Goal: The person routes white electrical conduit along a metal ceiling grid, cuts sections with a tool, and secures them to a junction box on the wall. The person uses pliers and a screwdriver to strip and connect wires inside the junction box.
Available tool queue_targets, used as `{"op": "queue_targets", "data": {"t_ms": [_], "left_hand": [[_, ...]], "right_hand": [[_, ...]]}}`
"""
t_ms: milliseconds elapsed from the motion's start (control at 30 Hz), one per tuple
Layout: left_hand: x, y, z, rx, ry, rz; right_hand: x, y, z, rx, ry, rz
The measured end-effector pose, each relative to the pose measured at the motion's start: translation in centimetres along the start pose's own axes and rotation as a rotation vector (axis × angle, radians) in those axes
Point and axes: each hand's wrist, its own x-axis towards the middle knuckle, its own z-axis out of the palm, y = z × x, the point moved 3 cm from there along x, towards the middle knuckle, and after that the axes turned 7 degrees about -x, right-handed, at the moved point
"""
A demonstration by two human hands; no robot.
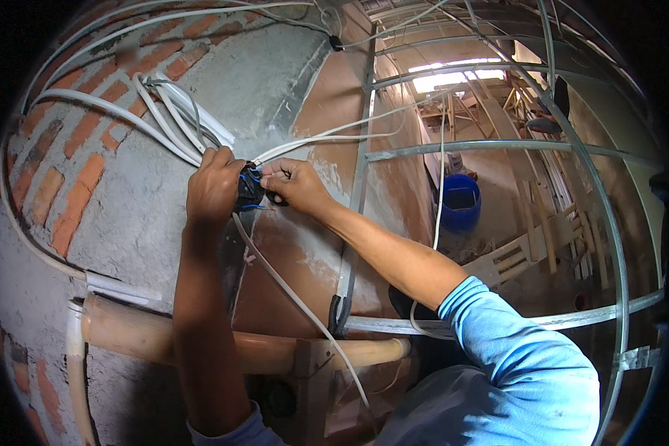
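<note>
My left hand (214, 186) is closed around a small black junction box (248, 192) held against the rough cement wall (149, 215). My right hand (296, 183) pinches thin blue wires (251, 177) at the box's right side. Several white cables (163, 119) run in from the upper left and meet at the box. Another white cable (297, 301) hangs down from it toward the lower right. What lies inside the box is hidden by my fingers.
Exposed red bricks (74, 201) show in the wall at left. A beige pipe (201, 346) crosses below my arms. A metal ceiling-frame grid (498, 145) spans the right side, with a blue bucket (459, 202) and wooden planks (520, 253) on the floor below.
</note>
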Motion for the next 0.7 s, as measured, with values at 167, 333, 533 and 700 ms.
{"op": "queue_targets", "data": {"t_ms": [167,333,533,700], "left_hand": [[0.2,0.1,0.4,0.069,0.027,0.060],[0.1,-0.3,-0.3,-0.138,0.079,-0.127],[0.3,0.2,0.4,-0.051,0.062,-0.158],[0.2,0.1,1.0,0.070,0.067,-0.137]], "right_hand": [[-0.2,1.2,0.9,0.336,0.044,0.093],[-0.2,1.9,1.6,0.404,0.084,0.224],[-0.3,2.5,1.8,0.369,0.059,0.188],[-0.8,0.7,1.9,-0.285,0.276,-0.437]]}}
